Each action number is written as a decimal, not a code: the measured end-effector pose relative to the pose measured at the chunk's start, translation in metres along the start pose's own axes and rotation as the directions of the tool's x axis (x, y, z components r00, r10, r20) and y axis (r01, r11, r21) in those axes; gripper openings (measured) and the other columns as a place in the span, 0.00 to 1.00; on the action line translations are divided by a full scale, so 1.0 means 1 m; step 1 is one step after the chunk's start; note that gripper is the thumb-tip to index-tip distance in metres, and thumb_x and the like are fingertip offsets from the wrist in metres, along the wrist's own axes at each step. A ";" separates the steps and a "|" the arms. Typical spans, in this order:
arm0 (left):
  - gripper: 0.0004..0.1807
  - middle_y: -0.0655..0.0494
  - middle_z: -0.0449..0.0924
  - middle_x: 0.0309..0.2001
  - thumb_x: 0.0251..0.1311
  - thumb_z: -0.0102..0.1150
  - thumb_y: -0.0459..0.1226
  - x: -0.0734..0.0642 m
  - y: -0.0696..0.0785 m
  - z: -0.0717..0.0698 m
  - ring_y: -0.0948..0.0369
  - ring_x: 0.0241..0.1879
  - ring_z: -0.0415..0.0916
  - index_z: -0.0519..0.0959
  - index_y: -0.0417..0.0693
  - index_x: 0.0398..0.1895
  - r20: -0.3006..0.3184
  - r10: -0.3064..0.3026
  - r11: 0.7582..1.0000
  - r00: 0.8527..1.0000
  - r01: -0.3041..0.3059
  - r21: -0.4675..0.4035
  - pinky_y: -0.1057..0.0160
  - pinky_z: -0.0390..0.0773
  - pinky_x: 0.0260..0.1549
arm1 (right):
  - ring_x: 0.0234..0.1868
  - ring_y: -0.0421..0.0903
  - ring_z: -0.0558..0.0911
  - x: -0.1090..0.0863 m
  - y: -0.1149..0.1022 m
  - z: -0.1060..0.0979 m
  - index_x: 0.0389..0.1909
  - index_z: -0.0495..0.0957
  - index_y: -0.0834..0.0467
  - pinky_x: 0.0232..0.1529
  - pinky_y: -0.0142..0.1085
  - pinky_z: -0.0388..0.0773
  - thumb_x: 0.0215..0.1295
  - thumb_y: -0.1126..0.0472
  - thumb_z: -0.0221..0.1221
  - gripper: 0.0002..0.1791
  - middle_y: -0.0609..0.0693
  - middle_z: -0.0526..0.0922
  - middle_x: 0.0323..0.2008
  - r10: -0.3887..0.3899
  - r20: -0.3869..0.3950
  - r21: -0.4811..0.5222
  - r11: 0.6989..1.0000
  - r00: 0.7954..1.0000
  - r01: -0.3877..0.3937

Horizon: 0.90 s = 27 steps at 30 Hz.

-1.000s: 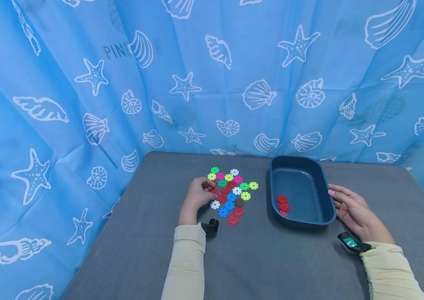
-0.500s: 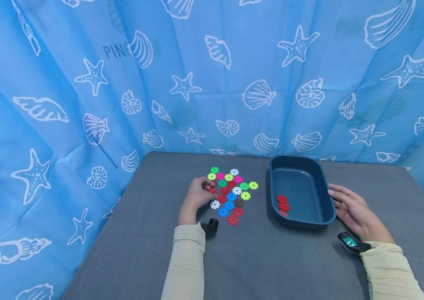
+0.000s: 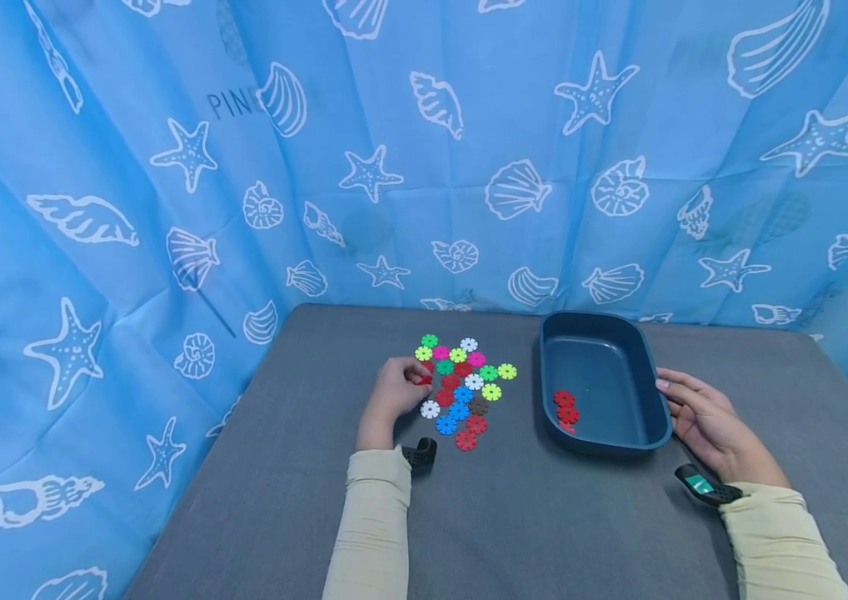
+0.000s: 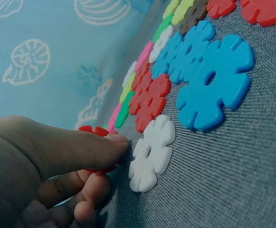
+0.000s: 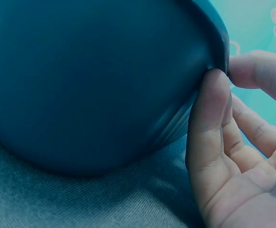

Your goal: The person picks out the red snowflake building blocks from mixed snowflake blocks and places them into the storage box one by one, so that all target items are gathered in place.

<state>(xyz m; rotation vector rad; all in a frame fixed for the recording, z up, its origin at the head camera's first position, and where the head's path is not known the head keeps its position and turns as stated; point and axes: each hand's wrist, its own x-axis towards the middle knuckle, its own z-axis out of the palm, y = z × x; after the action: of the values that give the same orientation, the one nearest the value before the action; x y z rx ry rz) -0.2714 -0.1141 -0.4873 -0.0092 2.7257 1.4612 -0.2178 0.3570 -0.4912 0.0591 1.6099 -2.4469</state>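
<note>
In the left wrist view, my left hand (image 4: 38, 166) pinches a red interlocking disc (image 4: 94, 130) between thumb and fingers. The thumb covers most of it, and it stands tilted. In the head view, this hand (image 3: 391, 392) is at the left edge of a spread of flat notched discs. A white disc (image 4: 152, 153) lies beside the fingertips, with blue discs (image 4: 215, 80) and red discs (image 4: 150, 102) beyond. My right hand (image 3: 716, 429) holds the right rim of a dark blue plastic basin (image 3: 649, 367), thumb and finger at the edge (image 5: 218, 52).
Inside the basin, several red discs (image 3: 565, 408) lie at the left. Green, yellow, pink and brown discs (image 3: 478, 406) are among the spread. A grey cloth (image 3: 514, 517) covers the table. Blue shell-patterned curtain (image 3: 424, 167) hangs behind and at the left.
The red disc at my left fingertips, lying flat earlier, is now tilted up in the pinch. The right hand and the basin have stayed put.
</note>
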 end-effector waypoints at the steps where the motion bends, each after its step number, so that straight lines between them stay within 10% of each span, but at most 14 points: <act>1: 0.05 0.50 0.81 0.37 0.64 0.71 0.30 0.000 0.000 0.000 0.56 0.37 0.75 0.87 0.43 0.42 -0.001 0.004 1.000 1.000 -0.004 0.005 0.58 0.79 0.38 | 0.44 0.40 0.90 0.000 0.000 0.000 0.53 0.84 0.46 0.43 0.36 0.88 0.82 0.63 0.54 0.12 0.43 0.91 0.46 0.001 0.001 0.001 1.000 1.000 -0.001; 27: 0.06 0.48 0.84 0.42 0.70 0.68 0.35 0.001 -0.001 -0.001 0.55 0.39 0.76 0.89 0.43 0.44 -0.008 0.038 0.998 0.999 -0.038 0.059 0.54 0.82 0.42 | 0.45 0.40 0.90 0.000 -0.001 0.000 0.53 0.85 0.46 0.44 0.37 0.88 0.83 0.63 0.53 0.14 0.44 0.91 0.47 0.011 0.020 0.019 1.000 1.000 -0.011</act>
<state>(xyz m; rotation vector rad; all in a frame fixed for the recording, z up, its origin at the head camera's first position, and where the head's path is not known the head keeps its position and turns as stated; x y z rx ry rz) -0.2723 -0.1152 -0.4873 0.0381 2.7903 1.3926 -0.2176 0.3577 -0.4906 0.0459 1.5733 -2.4471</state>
